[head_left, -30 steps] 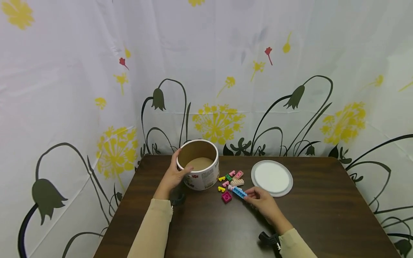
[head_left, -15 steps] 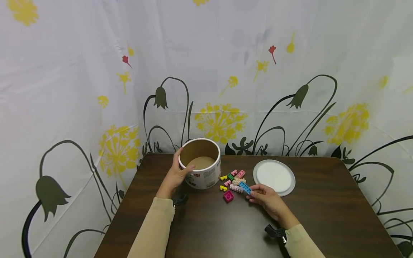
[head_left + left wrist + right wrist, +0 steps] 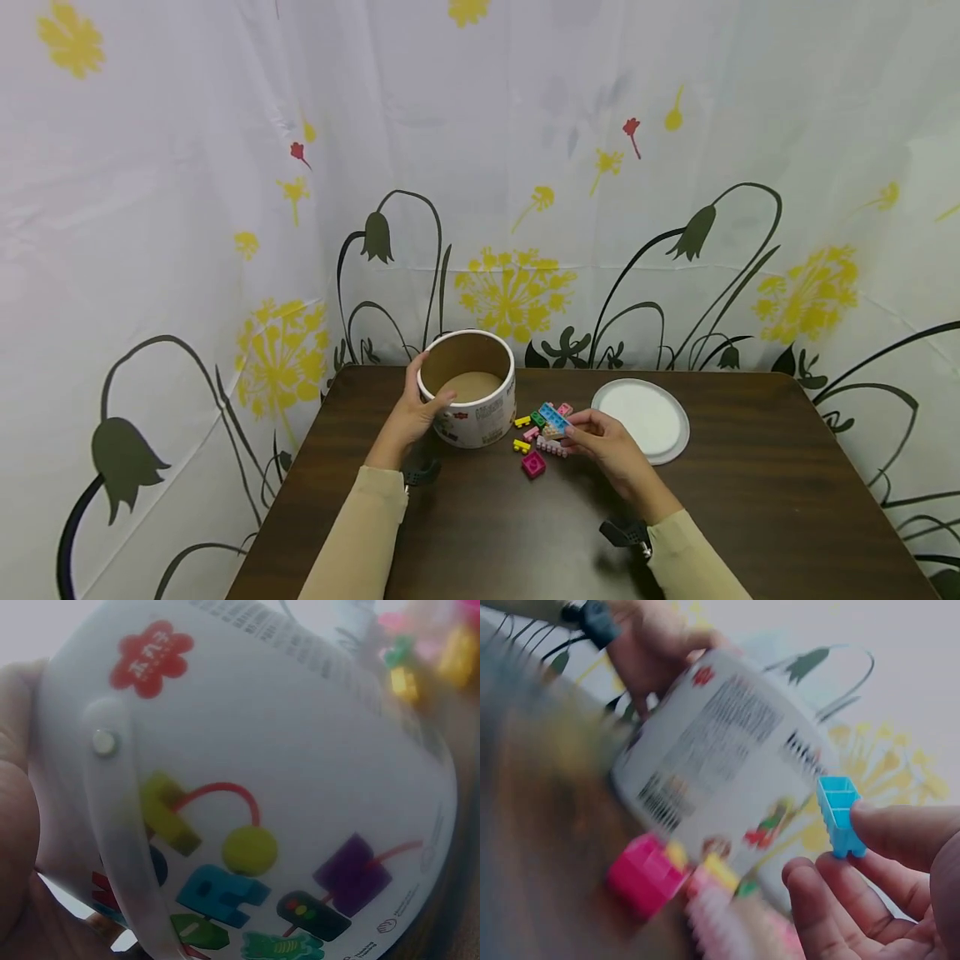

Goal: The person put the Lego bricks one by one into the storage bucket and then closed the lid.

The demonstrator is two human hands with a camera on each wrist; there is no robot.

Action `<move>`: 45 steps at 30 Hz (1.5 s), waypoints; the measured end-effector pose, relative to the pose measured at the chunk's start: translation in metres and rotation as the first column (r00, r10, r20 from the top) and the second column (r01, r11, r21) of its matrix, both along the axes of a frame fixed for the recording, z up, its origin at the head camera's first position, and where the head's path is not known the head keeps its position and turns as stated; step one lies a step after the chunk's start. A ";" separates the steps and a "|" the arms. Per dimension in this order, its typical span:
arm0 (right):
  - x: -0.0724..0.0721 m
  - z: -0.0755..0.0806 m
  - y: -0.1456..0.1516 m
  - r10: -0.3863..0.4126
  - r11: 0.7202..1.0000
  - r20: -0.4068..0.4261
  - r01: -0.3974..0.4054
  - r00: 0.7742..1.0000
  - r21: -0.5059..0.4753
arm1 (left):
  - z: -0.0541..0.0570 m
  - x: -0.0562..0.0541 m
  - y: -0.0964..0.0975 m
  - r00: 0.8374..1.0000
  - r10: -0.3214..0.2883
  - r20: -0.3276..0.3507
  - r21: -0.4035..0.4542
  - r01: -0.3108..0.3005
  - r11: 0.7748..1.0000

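Observation:
A white bucket with printed pictures stands at the table's back left, its open top tilted toward me. My left hand grips its left side, thumb over the rim and fingers around the outside. In the left wrist view the bucket's printed wall and strap-like handle fill most of the frame. My right hand pinches one end of a blue toy brick, held above the pile. The right wrist view shows the blue brick between thumb and fingers, its hollow compartments visible.
Beneath and around the blue brick lie several small bricks: a magenta one, a pale pink one, yellow ones and a green one. A round white lid lies right of them. A printed curtain hangs behind the table.
My right hand has raised the blue brick off the pile and carried it up and left, nearer the bucket. The left hand keeps its hold on the bucket. The head view shifts slightly.

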State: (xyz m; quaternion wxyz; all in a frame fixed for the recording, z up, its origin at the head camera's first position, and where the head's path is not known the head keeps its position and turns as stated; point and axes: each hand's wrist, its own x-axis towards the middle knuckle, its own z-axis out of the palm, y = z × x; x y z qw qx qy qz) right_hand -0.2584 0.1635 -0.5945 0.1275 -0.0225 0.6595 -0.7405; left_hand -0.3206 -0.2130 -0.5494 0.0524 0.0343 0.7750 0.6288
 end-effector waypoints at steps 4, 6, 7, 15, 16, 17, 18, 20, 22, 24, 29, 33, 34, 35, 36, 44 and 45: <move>-0.014 0.028 -0.014 -0.039 0.999 -0.031 0.038 0.999 -0.018 | 0.000 -0.002 0.002 1.000 -0.002 -0.012 0.010 0.002 1.000; -0.022 0.041 -0.021 -0.060 0.997 -0.059 0.058 0.996 -0.049 | 0.000 -0.003 0.004 0.999 -0.014 -0.030 0.015 0.014 1.000; -0.025 0.047 -0.024 -0.074 0.995 -0.071 0.070 0.995 -0.066 | -0.001 -0.003 0.005 0.999 -0.017 -0.034 0.012 0.017 1.000; -0.048 0.070 -0.055 -0.100 0.989 -0.123 0.086 0.987 -0.119 | -0.006 -0.001 0.001 1.000 -0.001 -0.029 0.027 0.002 1.000; -0.050 0.072 -0.059 -0.108 0.987 -0.124 0.092 0.986 -0.133 | -0.005 -0.001 0.000 0.999 -0.002 -0.032 0.022 0.003 1.000; -0.053 0.073 -0.063 -0.118 0.984 -0.124 0.099 0.985 -0.147 | -0.004 -0.001 0.000 0.999 -0.003 -0.033 0.019 0.004 1.000; -0.056 0.075 -0.067 -0.125 0.983 -0.124 0.106 0.984 -0.147 | -0.004 -0.001 -0.001 0.999 -0.004 -0.032 0.013 0.005 1.000; -0.061 0.081 -0.075 -0.134 0.983 -0.131 0.116 0.982 -0.141 | -0.004 -0.001 -0.002 1.000 0.003 -0.028 0.006 -0.002 1.000; -0.066 0.088 -0.084 -0.144 0.983 -0.138 0.126 0.980 -0.133 | -0.005 0.000 -0.002 1.000 0.006 -0.023 0.003 -0.006 1.000; -0.072 0.096 -0.093 -0.159 0.982 -0.144 0.141 0.977 -0.126 | -0.007 0.000 -0.002 1.000 0.011 -0.013 0.012 -0.011 1.000; -0.085 0.111 -0.118 -0.188 0.976 -0.190 0.162 0.964 -0.143 | -0.007 0.000 0.000 1.000 -0.002 -0.014 0.014 0.003 1.000; -0.095 0.110 -0.139 -0.157 0.980 -0.245 0.121 0.957 -0.155 | -0.007 0.001 0.000 1.000 -0.006 -0.014 -0.007 0.006 1.000; -0.097 0.107 -0.143 -0.136 0.983 -0.259 0.098 0.956 -0.154 | -0.007 0.001 -0.001 1.000 -0.004 -0.013 -0.007 0.004 1.000; -0.098 0.105 -0.147 -0.114 0.987 -0.271 0.079 0.956 -0.138 | -0.007 0.001 -0.001 1.000 -0.004 -0.012 -0.003 0.004 1.000; -0.099 0.103 -0.150 -0.093 0.991 -0.282 0.061 0.955 -0.122 | -0.007 0.000 -0.001 1.000 -0.005 -0.010 -0.002 0.005 1.000; -0.098 0.096 -0.162 0.099 0.973 -0.363 -0.014 0.927 0.229 | 0.014 -0.008 -0.012 0.993 -0.118 0.020 -0.180 0.119 0.976; -0.098 0.096 -0.162 0.118 0.966 -0.366 -0.022 0.923 0.256 | 0.017 -0.009 -0.015 0.990 -0.140 0.026 -0.212 0.143 0.967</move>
